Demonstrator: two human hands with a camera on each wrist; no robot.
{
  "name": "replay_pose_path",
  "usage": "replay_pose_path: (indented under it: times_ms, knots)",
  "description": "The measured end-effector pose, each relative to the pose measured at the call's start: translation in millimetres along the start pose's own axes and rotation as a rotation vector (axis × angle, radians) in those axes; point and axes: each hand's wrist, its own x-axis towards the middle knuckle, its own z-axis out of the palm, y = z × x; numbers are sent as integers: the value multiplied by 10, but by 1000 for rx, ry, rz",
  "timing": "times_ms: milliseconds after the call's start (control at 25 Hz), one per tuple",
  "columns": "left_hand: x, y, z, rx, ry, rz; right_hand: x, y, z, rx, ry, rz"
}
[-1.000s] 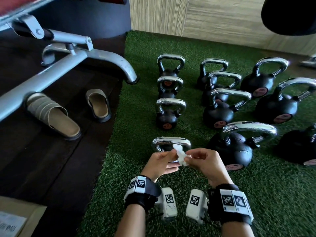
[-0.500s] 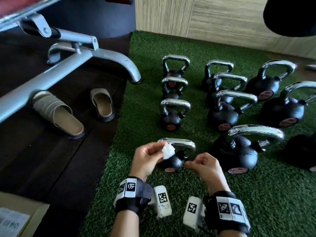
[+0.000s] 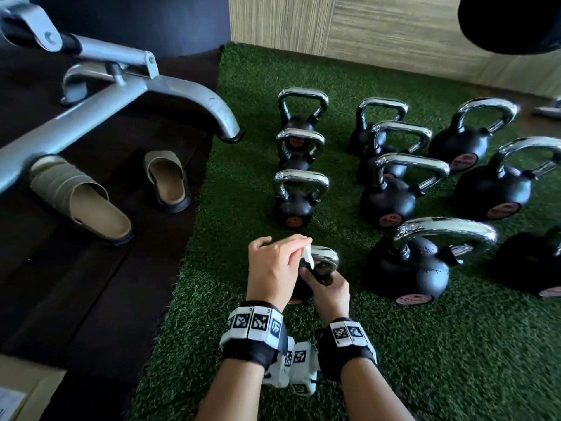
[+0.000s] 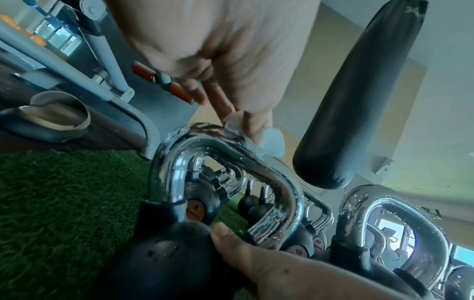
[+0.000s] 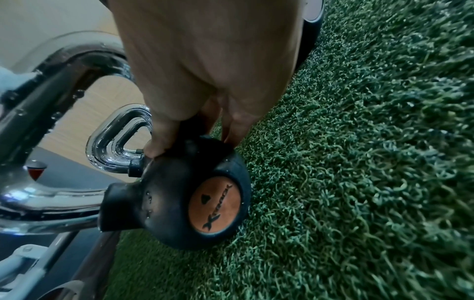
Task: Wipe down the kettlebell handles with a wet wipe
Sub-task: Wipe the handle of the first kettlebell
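Observation:
The nearest small black kettlebell (image 3: 303, 287) stands on green turf, its chrome handle (image 3: 326, 257) partly under my hands. My left hand (image 3: 299, 250) pinches a crumpled white wet wipe (image 3: 308, 259) and presses it onto the top of the handle. In the left wrist view the wipe (image 4: 268, 142) sits on the wet chrome handle (image 4: 179, 154) under the fingertips. My right hand (image 3: 323, 282) grips the kettlebell's body just below the handle. From the right wrist, its fingers (image 5: 156, 146) curl over the black body (image 5: 166, 203) with an orange label (image 5: 215, 204).
Several more chrome-handled kettlebells stand in rows beyond and to the right, the closest a large one (image 3: 409, 268). A grey bench frame (image 3: 170, 86) and two slippers (image 3: 167, 183) lie on the dark floor at left. A black punch bag (image 3: 516, 19) hangs top right.
Both hands held the wipe a second ago. The left hand took it alone and brought it onto the handle; the right hand let go and took hold of the kettlebell body.

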Motion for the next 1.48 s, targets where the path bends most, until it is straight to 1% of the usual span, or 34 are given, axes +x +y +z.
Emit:
replay_pose_path:
  times_ms: [80,160,280,320,400,560,640,720,800,880,960,1000,1080,1120,1200,1280,1320,1360,1400,1480]
  knots:
    - [-17,-109,-36,20,43,-10,15,-2,-16,-4,-3,-8]
    - [-30,-248,-68,-25,91,-23,15,-28,-26,1,-5,1]
    - [-161,-285,-53,-54,114,18,39,4,-36,-32,-13,8]
    - [-198,-320,-63,-94,145,-14,40,16,-33,-29,-14,-1]
    - [-245,-467,-114,-186,213,-127,41,19,-27,-19,-12,6]
    - [-330,-570,-145,-305,176,-223,35,14,-43,5,-3,29]
    - [-315,-547,-47,-429,199,-306,37,14,-37,4,8,27]
    - [-314,-576,53,-575,254,-424,23,-5,-27,7,10,26]
    - [-334,-634,137,-663,277,-556,12,-23,-32,25,18,28]
    - [-442,-661,218,-624,237,-648,21,-22,-65,33,8,30]
    - [-528,-675,228,-556,161,-685,43,-17,-94,23,-8,39]
    - [-532,-685,205,-554,123,-683,60,-1,-97,21,-15,45]
    - [-489,-727,114,-547,57,-626,47,-9,-106,8,-26,44]
    - [-449,-724,63,-505,46,-579,12,-23,-118,4,-22,33]
    - [-332,-707,30,-398,89,-568,-74,-23,-157,-19,-15,-8]
    - [-168,-669,87,-337,142,-642,-222,35,-167,-143,-30,-40]
    - [-74,-682,150,-305,132,-671,-319,87,-155,-190,-41,-40]
    - [36,-665,178,-280,73,-696,-417,130,-145,-202,-55,-53]
    - [135,-698,208,-287,-22,-726,-519,144,-140,-198,-67,-69]
    - [268,-804,232,-441,-217,-797,-528,133,-198,-196,-76,-98]
